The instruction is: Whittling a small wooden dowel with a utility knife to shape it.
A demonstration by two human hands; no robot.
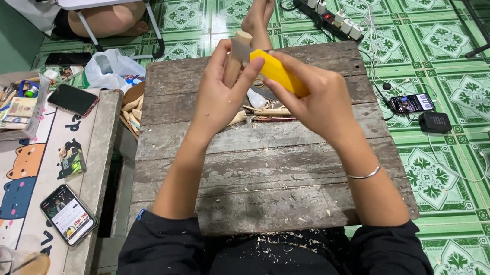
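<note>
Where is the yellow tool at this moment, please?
In the head view, the yellow tool is in the right hand, top centre above the wooden board, its tip against the wooden piece held by the left hand.

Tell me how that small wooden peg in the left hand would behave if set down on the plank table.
The wooden peg, gripped by the left hand, looks round and solid, so it is probably stiff and light. Laid sideways on the plank table, it would likely roll; upright, it may tip easily.

Pale wood peg (238, 58) upright in left hand; yellow-handled knife (278, 72) angled against it.
</note>
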